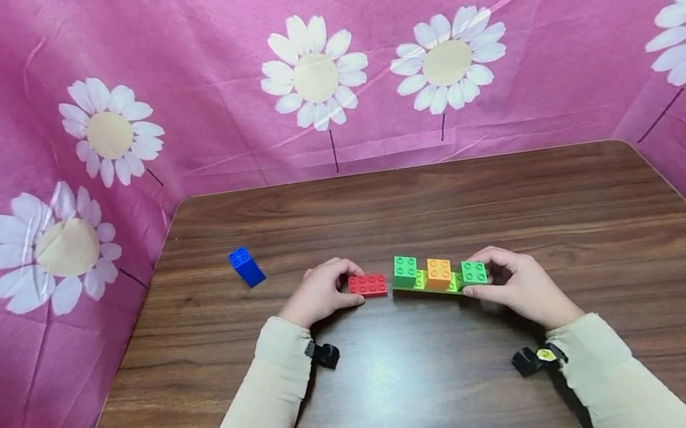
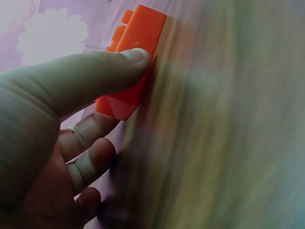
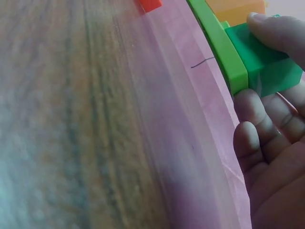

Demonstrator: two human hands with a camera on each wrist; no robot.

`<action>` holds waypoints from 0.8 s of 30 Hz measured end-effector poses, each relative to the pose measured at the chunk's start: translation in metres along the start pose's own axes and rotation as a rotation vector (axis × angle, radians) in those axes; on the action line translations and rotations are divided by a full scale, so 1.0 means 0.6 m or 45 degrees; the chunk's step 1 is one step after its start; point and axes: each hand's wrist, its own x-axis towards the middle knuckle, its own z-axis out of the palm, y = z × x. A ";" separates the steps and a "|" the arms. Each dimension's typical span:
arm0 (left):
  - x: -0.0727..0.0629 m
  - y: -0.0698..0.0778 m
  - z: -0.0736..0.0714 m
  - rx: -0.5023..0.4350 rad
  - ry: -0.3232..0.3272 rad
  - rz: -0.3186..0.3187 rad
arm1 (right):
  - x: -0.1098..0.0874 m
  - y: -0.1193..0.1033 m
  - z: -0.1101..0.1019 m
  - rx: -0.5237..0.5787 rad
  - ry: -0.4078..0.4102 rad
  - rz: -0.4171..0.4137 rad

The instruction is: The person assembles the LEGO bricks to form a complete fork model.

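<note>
Red brick (image 1: pixel 367 286), lime-green strip (image 3: pixel 227 53), pink daisy-patterned cloth (image 1: pixel 210 108)

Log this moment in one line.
left hand: holds red brick; right hand: holds rightmost green brick, on lime base; blue brick: apart

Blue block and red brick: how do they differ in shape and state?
The blue block is tall with four top studs; the red brick is low with eight. The blue block stands untouched; the left hand pinches the red brick. Both have studs facing up.

Pale glare on tabletop (image 1: pixel 382 377); wrist views dim, wood grain blurred.
</note>
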 end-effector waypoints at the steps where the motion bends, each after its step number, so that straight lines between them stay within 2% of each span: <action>1: 0.000 0.005 0.004 0.007 -0.006 0.016 | 0.000 0.000 -0.001 -0.007 0.011 0.002; 7: -0.001 0.036 0.025 0.039 -0.074 0.101 | -0.002 -0.001 -0.003 -0.029 0.057 0.023; 24: -0.016 0.108 0.069 0.126 -0.177 0.182 | -0.002 -0.005 -0.003 -0.051 0.086 0.044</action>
